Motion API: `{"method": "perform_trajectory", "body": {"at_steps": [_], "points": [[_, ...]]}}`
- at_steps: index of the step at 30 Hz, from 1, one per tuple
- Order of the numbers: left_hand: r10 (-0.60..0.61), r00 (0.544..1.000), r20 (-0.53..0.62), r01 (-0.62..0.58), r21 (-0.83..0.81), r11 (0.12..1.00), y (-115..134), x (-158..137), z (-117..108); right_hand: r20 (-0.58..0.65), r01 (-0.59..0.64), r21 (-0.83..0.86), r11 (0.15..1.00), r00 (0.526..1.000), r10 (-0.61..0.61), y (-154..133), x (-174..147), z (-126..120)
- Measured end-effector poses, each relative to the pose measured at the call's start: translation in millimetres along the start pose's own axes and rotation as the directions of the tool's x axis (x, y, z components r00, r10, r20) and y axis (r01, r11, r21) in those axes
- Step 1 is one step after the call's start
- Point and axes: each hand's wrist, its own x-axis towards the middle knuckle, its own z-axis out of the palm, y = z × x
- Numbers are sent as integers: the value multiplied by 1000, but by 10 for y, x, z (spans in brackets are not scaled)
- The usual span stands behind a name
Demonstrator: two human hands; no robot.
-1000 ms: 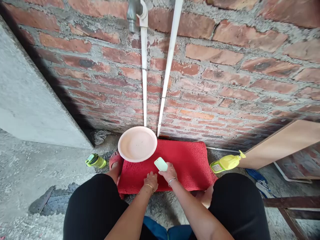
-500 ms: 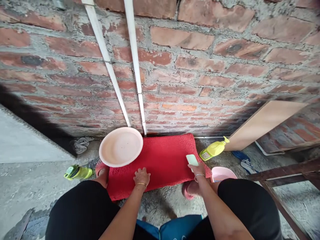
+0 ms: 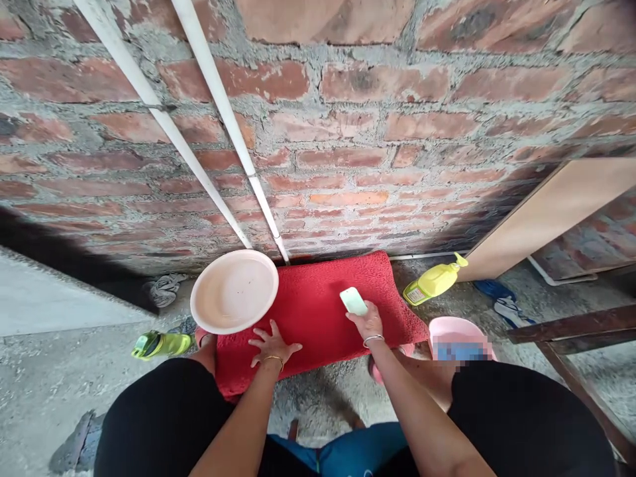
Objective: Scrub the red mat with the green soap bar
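Note:
My right hand (image 3: 366, 321) is closed around the lower end of a pale green mobile phone (image 3: 353, 301), holding it over the red cloth-covered surface (image 3: 318, 291). My left hand (image 3: 271, 344) lies with fingers spread near the front left of that red surface and holds nothing. Just beyond my left fingers, a pale pink basin (image 3: 234, 291) rests on the surface's left end; a few dark specks show inside it. A thin bracelet circles each wrist.
A yellow pump bottle (image 3: 432, 281) stands right of the surface, with a pink tub (image 3: 460, 331) nearer me. A green bottle (image 3: 161, 344) lies at left. Behind are a brick wall and white pipes (image 3: 218, 93). A board (image 3: 536, 218) leans at right beside a wooden frame (image 3: 571, 324).
My right hand has carried the phone leftward and farther over the red surface. My left hand has shifted slightly left, and its fingers have spread. The view has tilted a little.

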Motion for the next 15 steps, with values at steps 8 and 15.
{"method": "perform_trajectory", "body": {"at_steps": [8,15], "points": [[-16,1000,5,15,64,998,71,86,57,154,175,-354,919,980,-127,-101,216,82],[-17,1000,-12,17,37,999,57,114,110,-172,-120,-170,978,981,91,751,409,-843]]}}
